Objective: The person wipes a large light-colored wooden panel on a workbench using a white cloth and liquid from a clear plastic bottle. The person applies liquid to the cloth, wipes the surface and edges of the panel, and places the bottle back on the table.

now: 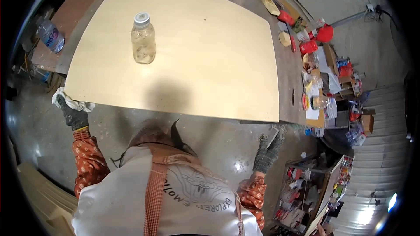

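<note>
A large pale yellow panel (210,61) lies flat on the workbench. At its near left corner my left hand (75,114), in a dark grey glove, is closed on a crumpled white cloth (85,105) that touches the panel's edge. Past the near right corner is my right hand (264,157), also gloved, closed around a flat, light-coloured blade like a scraper (274,136); its handle is hidden in the fingers. On the panel's left half stands a clear jar (143,46) with a white lid, cloudy inside and apart from both hands.
A water bottle (50,36) stands on a brown surface at the far left. Along the bench's right side lie a red-handled tool (292,43), a red container (308,46), a clear jar (320,102) and other clutter. A loaded shelf unit (302,192) stands at lower right.
</note>
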`<state>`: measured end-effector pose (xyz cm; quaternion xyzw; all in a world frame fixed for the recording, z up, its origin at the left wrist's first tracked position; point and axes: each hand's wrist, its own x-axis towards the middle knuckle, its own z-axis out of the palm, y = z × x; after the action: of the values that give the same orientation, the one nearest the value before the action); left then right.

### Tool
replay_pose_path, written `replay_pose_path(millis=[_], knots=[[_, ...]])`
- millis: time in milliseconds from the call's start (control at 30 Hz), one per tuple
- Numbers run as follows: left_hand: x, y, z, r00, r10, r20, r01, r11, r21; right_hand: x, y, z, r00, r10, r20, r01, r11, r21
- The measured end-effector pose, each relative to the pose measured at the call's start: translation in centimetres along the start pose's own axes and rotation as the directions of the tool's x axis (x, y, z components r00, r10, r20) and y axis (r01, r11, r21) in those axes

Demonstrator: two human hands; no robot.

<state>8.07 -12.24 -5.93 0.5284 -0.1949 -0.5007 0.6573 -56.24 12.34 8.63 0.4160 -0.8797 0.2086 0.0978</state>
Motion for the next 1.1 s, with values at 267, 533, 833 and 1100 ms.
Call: replay_pose_path(millis=[267,533,833,1100], knots=[[-7.6,-4.2,4.1,0.854,0.213,0.474,0.101,0.828,-0.552,23.5,5.3,3.7,0.989,-0.144,-0.038,0.108,0.868,-0.484],[-13.6,-5.2,4.8,0.958,0.166,0.232,0.001,0.811,-0.584,35.1,-2.2,11.2,0.877,-0.478,-0.050,0.440,0.841,-0.316],[-16.8,-4.3,7.4,0.973,0.226,-0.046,-0.178,0.608,-0.773,33.9,-23.4,16.4,0.725,-0.689,-0.016,0.661,0.689,0.297],[-16.2,-5.0,6.9,0.951,0.254,-0.173,-0.280,0.484,-0.829,18.4,-43.7,21.1,0.339,-0.940,-0.030,0.318,0.084,0.944]])
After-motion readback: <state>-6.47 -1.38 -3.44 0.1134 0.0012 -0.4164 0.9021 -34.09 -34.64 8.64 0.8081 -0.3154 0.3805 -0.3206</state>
